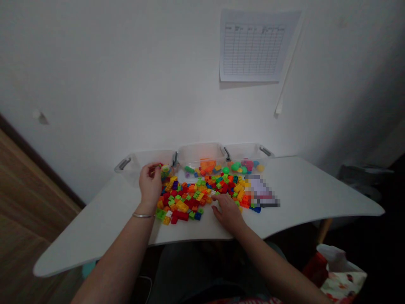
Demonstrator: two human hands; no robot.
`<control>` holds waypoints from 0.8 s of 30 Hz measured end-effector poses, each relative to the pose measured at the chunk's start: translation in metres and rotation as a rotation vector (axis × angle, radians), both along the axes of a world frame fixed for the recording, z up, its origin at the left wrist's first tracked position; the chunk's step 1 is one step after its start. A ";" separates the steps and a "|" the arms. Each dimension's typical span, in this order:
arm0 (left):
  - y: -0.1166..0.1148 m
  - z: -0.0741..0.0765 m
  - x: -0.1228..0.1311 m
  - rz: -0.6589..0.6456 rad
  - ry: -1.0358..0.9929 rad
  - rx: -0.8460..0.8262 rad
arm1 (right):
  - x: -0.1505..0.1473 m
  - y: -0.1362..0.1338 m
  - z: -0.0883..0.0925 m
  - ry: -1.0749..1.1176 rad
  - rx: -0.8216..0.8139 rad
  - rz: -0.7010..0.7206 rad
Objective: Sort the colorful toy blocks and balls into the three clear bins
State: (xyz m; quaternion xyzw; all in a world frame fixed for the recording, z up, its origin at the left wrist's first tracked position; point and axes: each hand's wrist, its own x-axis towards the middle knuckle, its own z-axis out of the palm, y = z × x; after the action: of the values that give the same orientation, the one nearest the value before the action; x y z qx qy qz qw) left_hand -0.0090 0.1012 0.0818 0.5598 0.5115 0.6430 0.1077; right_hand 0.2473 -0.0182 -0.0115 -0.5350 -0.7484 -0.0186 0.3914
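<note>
Two hands, well apart, at a heap of plastic building bricks [190, 198] on the bench [316, 190];
left of the heap, the left hand [150, 183], a bangle [142, 215] on its wrist, pinches something too small to tell beside a clear plastic bin [144, 162]; behind the heap sit a second bin [199, 153], holding orange bricks, and a third [247, 153]; at the heap's front edge, the open right hand [228, 214] touches it with its fingertips [215, 203]; right of the heap lies a blurred flat item [261, 192].

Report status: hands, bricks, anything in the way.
Left hand raised, fingers pinched, any held piece unclear; right hand spread at edge of plastic bricks; three clear bins behind pile.
</note>
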 end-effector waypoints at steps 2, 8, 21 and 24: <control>0.011 0.010 -0.010 0.072 0.080 0.033 | 0.000 0.001 -0.001 -0.004 0.000 -0.008; 0.034 0.006 -0.029 0.150 0.309 -0.058 | 0.001 0.002 0.001 0.003 0.003 -0.005; 0.032 0.008 -0.013 0.295 0.829 -0.261 | -0.001 0.000 0.007 0.001 -0.043 -0.024; 0.030 0.009 -0.011 0.323 0.904 -0.279 | -0.001 0.000 0.007 -0.009 -0.046 -0.019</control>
State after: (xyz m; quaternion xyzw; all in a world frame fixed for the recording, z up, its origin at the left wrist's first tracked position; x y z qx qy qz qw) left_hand -0.0197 0.1316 0.0906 0.6762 0.6683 0.2702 -0.1520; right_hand 0.2468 -0.0181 -0.0048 -0.5509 -0.7452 -0.0074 0.3757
